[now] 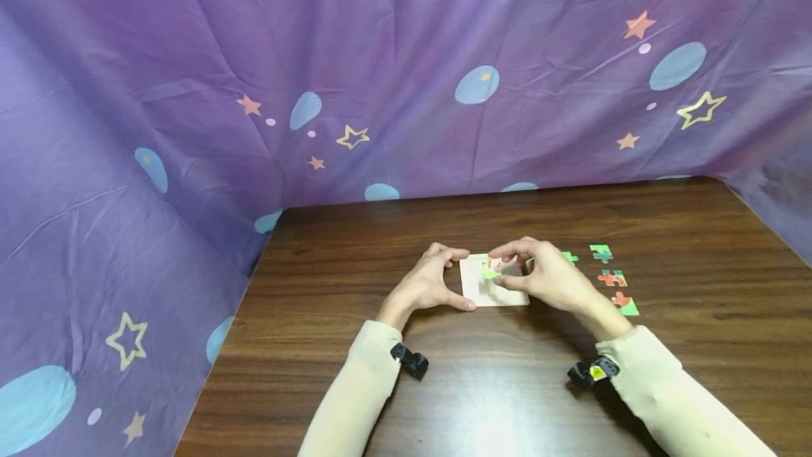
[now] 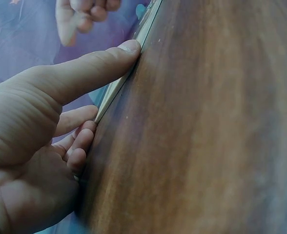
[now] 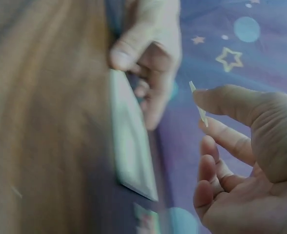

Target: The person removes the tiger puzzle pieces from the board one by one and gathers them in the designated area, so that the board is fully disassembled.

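A shallow white puzzle tray [image 1: 472,289] lies flat on the table. My left hand [image 1: 425,283] holds it at its left side, the thumb at the near corner and the forefinger at the far corner. In the left wrist view the thumb [image 2: 126,48] presses along the tray's thin edge. Above the tray, my right hand [image 1: 553,277] pinches a jigsaw piece [image 1: 491,271] with green and red print between thumb and forefinger. The right wrist view shows this piece [image 3: 192,87] edge-on, clear of the tray [image 3: 129,131], with the other fingers curled loosely below.
Several loose jigsaw pieces lie right of the tray: a green-blue one [image 1: 600,253], a red one [image 1: 612,278], a red-green one [image 1: 626,305], and one [image 1: 570,257] partly behind my right hand. A purple curtain [image 1: 393,90] with stars hangs behind the brown wooden table [image 1: 330,252].
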A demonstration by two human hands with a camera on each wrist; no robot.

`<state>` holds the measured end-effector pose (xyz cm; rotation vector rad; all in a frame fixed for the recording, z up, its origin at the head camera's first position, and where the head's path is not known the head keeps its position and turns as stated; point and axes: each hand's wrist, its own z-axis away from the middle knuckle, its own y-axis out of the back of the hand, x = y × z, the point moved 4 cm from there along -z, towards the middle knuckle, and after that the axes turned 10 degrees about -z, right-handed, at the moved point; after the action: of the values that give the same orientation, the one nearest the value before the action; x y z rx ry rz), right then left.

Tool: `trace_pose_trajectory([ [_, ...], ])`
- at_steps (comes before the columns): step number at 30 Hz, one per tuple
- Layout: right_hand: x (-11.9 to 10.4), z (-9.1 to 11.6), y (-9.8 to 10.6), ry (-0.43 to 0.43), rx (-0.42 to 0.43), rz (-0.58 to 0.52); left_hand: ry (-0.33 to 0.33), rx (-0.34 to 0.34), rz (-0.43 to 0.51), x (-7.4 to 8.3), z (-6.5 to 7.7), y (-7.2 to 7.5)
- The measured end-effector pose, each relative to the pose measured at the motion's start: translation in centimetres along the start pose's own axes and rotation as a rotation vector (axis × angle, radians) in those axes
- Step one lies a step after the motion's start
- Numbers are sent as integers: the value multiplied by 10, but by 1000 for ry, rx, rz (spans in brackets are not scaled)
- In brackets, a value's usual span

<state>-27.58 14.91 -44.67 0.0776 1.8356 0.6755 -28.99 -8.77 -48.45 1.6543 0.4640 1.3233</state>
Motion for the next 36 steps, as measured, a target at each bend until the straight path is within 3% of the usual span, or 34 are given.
trace_pose_trajectory([
  [5,-11,7,27,17,40,3,-4,2,13,2,0,0],
  [11,-19,17,58,40,117,88,-4,5,21,4,0,1],
  [19,-18,34,82,39,137,135,-1,3,8,2,1,-2],
  [27,-7,53,82,61,143,185,-9,8,15,3,1,-1],
  [32,7,64,72,50,130,153,-10,13,15,1,1,-2],
  [36,19,70,64,93,105,140,-10,11,15,1,0,-2],
])
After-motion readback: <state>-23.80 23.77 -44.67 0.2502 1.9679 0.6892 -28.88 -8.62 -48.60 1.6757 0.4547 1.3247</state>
